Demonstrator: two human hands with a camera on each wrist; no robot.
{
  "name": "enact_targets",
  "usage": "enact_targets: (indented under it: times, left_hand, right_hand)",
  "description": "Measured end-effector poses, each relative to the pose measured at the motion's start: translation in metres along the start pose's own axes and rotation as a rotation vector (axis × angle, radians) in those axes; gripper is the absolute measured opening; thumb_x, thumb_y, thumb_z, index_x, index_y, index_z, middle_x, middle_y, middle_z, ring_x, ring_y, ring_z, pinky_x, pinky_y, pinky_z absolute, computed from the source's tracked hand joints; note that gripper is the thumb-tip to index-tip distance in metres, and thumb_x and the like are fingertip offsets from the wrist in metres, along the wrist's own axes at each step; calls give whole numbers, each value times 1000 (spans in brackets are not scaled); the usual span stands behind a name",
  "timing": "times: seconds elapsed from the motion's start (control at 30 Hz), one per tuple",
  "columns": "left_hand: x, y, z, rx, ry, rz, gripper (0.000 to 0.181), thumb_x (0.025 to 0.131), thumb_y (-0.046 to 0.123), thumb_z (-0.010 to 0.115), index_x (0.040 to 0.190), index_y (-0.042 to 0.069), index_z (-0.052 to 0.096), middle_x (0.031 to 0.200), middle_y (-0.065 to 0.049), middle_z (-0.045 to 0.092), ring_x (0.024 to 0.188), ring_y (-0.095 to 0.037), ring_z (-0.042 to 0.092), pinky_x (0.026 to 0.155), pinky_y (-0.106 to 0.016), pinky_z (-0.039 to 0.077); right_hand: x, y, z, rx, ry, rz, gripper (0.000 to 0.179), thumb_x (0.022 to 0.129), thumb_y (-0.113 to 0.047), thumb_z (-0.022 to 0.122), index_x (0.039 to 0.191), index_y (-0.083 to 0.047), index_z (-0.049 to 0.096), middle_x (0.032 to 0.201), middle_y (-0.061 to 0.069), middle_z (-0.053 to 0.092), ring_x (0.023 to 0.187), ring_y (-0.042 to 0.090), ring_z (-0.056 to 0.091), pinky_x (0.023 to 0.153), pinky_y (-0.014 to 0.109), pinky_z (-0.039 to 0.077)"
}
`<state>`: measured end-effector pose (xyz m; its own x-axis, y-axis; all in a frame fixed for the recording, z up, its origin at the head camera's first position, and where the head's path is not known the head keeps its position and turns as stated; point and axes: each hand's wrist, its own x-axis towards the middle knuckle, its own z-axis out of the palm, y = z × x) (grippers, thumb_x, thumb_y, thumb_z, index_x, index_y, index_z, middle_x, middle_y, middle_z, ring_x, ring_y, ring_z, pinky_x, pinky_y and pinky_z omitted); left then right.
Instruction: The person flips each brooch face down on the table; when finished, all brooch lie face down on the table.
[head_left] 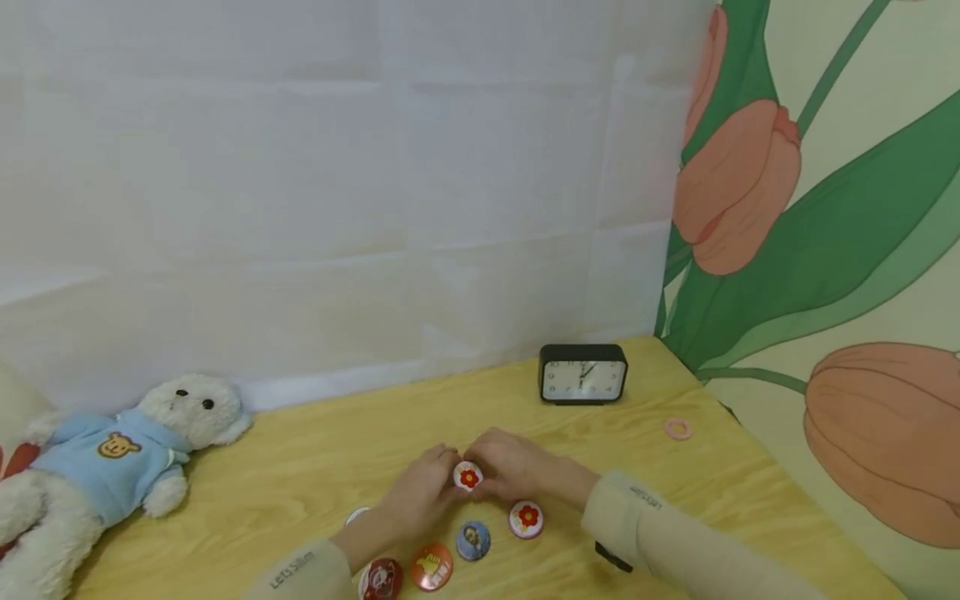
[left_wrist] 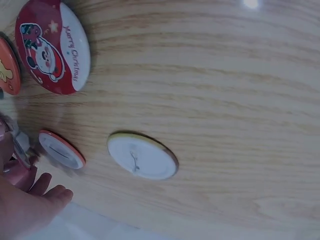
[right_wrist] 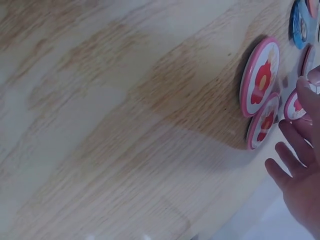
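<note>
The left hand (head_left: 422, 490) and right hand (head_left: 516, 467) together pinch a flower badge (head_left: 468, 476), positioned over the table (head_left: 315, 467), where a blue badge (head_left: 473, 541) and a second flower badge (head_left: 527, 519) lie face up nearby.

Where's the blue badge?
In the head view, the blue badge lies on the table between the orange badge, left, and a flower badge, right.

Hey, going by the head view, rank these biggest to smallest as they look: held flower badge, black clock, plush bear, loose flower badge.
1. Plush bear
2. Black clock
3. Held flower badge and loose flower badge: too close in size to rank surely.
</note>
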<state>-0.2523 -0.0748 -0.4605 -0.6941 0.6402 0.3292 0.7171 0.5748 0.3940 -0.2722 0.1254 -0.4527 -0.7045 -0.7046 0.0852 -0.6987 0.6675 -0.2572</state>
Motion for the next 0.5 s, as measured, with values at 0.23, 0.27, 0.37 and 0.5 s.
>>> enact_targets:
  times: [0.23, 0.27, 0.37, 0.5]
  left_hand:
    - [-2, -6, -3, 62, -7, 34, 29, 86, 16, 74, 103, -4, 62, 99, -12, 62, 93, -28, 61, 85, -45, 52]
    - [-2, -7, -4, 68, -1, 43, 30, 86, 15, 74, 104, -6, 62, 100, -14, 62, 95, -30, 61, 87, -46, 52]
    - [-2, -11, -7, 67, 45, 68, 30, 87, 6, 71, 109, -11, 59, 105, -20, 63, 103, -39, 61, 91, -50, 50]
    - [1, -11, -13, 6, 51, 18, 35, 88, 1, 69, 115, -16, 54, 110, -26, 64, 110, -47, 58, 93, -53, 49]
  right_hand:
    - [1, -4, 0, -79, 18, -51, 45, 87, -35, 74, 122, -8, 64, 110, 2, 66, 102, 14, 54, 90, 22, 46]
    - [1, -4, 0, -90, 31, -68, 44, 88, -34, 73, 123, -7, 64, 110, 3, 65, 101, 15, 54, 89, 23, 46]
    - [3, -3, 0, -123, 100, -118, 41, 91, -28, 70, 125, -6, 63, 110, 6, 62, 101, 17, 55, 87, 22, 47]
    - [8, -2, -2, -151, 186, -182, 35, 93, -16, 67, 125, -2, 61, 107, 7, 59, 98, 18, 57, 85, 21, 49]
